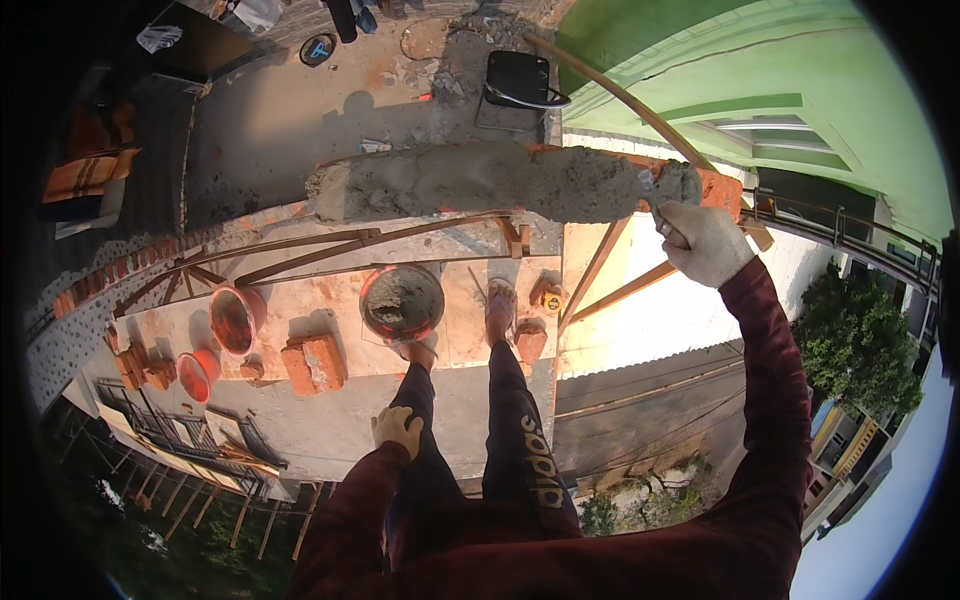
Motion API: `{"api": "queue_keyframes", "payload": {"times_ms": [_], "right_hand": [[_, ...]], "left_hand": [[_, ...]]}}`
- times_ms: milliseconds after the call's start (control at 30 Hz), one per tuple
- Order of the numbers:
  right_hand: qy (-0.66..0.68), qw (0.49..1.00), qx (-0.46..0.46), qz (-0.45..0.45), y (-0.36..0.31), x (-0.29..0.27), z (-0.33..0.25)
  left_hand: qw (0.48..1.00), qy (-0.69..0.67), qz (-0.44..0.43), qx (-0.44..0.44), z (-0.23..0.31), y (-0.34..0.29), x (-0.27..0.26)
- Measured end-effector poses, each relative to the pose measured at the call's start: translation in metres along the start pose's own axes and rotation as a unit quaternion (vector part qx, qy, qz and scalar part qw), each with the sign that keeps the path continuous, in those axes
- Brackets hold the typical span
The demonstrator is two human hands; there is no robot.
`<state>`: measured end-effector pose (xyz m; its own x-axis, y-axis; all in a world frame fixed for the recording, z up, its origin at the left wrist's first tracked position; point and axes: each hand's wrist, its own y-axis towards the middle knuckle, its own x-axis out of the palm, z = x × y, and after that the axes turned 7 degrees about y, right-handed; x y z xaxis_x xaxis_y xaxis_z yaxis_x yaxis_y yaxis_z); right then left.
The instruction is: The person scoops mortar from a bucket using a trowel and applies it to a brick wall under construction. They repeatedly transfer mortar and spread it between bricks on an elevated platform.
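My right hand [706, 243], in a pale work glove, is closed round the handle of a trowel [649, 188]. The trowel's blade touches wet grey mortar [560, 183], which lies thickly along the top of a brick wall [720, 190]; part of the blade is hidden in it. Orange brick shows at the wall's right end. My left hand [398, 430], also gloved, rests against my left thigh, holding nothing, its fingers loosely apart. Beside my left foot stands a bucket [402, 302] of mortar.
I stand on a plank platform [460, 330] with a red bucket [236, 320], a smaller red pail [198, 374], loose bricks [314, 364] and a yellow tape measure [552, 301]. Wooden poles [620, 95] lean by the wall. A drop opens at right. A black chair [518, 80] stands beyond.
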<state>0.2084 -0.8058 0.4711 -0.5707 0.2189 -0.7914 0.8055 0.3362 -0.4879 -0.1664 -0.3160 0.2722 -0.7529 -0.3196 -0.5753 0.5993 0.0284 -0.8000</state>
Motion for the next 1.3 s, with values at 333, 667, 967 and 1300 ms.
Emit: {"api": "queue_keyframes", "payload": {"times_ms": [333, 667, 967, 1300], "right_hand": [[-0.136, 0.97, 0.072, 0.186, -0.011, 0.056, 0.005], [0.202, 0.952, 0.112, -0.201, 0.092, -0.042, -0.06], [-0.071, 0.97, 0.105, -0.205, 0.06, -0.038, -0.04], [-0.022, 0.983, 0.149, -0.107, -0.024, -0.05, 0.035]], "left_hand": [[0.999, -0.022, -0.003, 0.035, -0.001, -0.005, 0.013], [0.993, 0.015, -0.042, 0.108, 0.009, -0.018, 0.002], [0.992, -0.036, -0.032, 0.112, 0.008, -0.015, 0.011], [0.99, -0.016, -0.063, 0.126, 0.009, -0.011, 0.002]]}}
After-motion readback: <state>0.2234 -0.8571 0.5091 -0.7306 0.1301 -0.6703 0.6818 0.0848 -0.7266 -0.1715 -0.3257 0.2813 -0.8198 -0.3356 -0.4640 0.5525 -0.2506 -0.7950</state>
